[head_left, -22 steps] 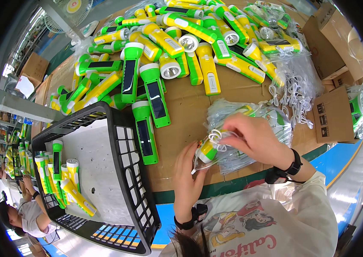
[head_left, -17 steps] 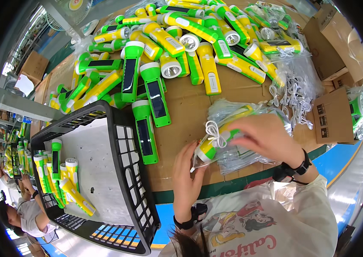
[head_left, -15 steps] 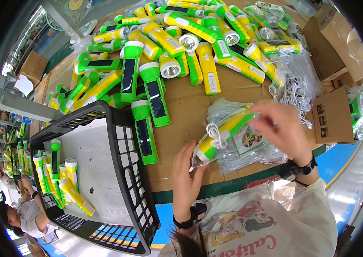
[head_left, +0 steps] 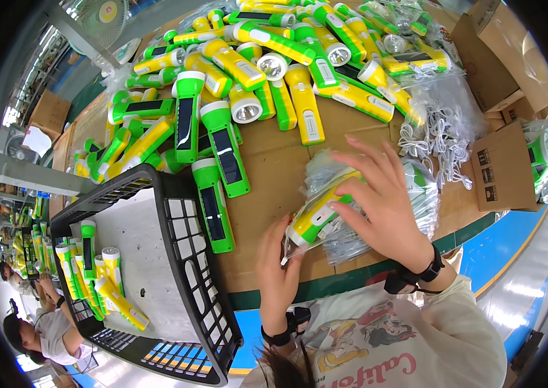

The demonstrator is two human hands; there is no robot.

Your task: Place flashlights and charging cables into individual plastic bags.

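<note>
Head view: a green and yellow flashlight (head_left: 316,221) lies slanted inside a clear bag (head_left: 300,248), its white end toward the person's left hand (head_left: 276,255) and its other end running up and to the right. The left hand is closed on the near end of the bag, with the thumb on one side and the fingers on the other. The right hand (head_left: 380,205) is over the flashlight with its fingers spread apart and the thumb at the flashlight's side; whether it presses on the plastic, I cannot tell. Beneath the bag and the right hand is a stack of clear bags (head_left: 424,210), lying on brown cardboard (head_left: 264,187) that covers the table.

Beyond the stack, to the right, is a tangle of white cords (head_left: 434,145). A large pile of flashlights (head_left: 230,64) fills the far part of the table; some show dark panels. To the left stands a black basket (head_left: 147,173), with several flashlights (head_left: 111,294) lying on a grey sheet (head_left: 141,258) inside it. At the right edge is a cardboard box (head_left: 505,171), beside bagged flashlights (head_left: 543,155). Another person (head_left: 57,333) shows at lower left, and a fan (head_left: 107,14) at upper left.
</note>
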